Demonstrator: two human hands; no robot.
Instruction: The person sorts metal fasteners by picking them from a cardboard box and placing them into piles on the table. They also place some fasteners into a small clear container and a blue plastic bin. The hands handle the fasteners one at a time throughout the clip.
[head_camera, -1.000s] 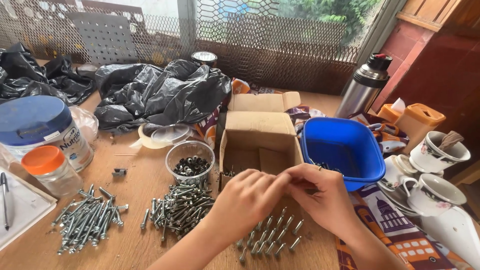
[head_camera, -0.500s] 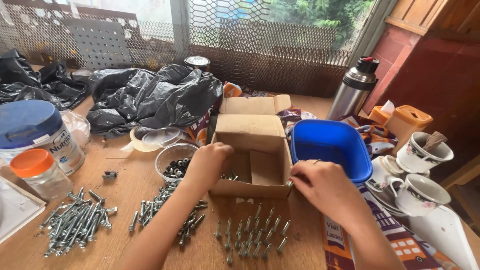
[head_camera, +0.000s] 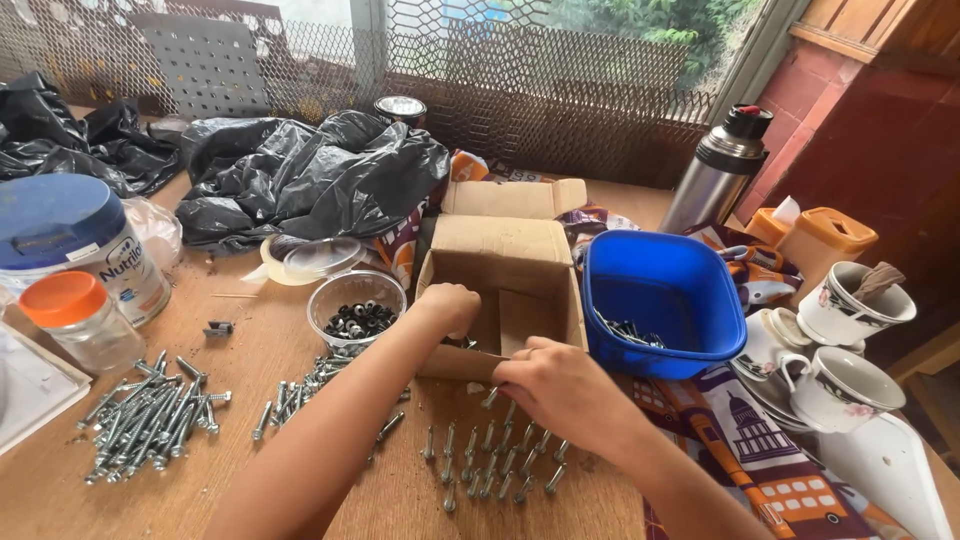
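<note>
My left hand reaches over the front wall of the open cardboard box, its fingers curled down inside; what they hold is hidden. My right hand hovers just in front of the box, fingers curled over a row of loose bolts on the wooden table; I cannot see anything in its grip. A clear bowl of dark nuts stands left of the box. A blue plastic tub with a few bolts inside stands to the right.
More bolts lie in piles at the left and centre. A jar with an orange lid, a blue-lidded tin, black bags, a steel flask and cups ring the work area.
My left hand has gone from beside the bowl into the cardboard box. My right hand has moved left and down over the row of bolts.
</note>
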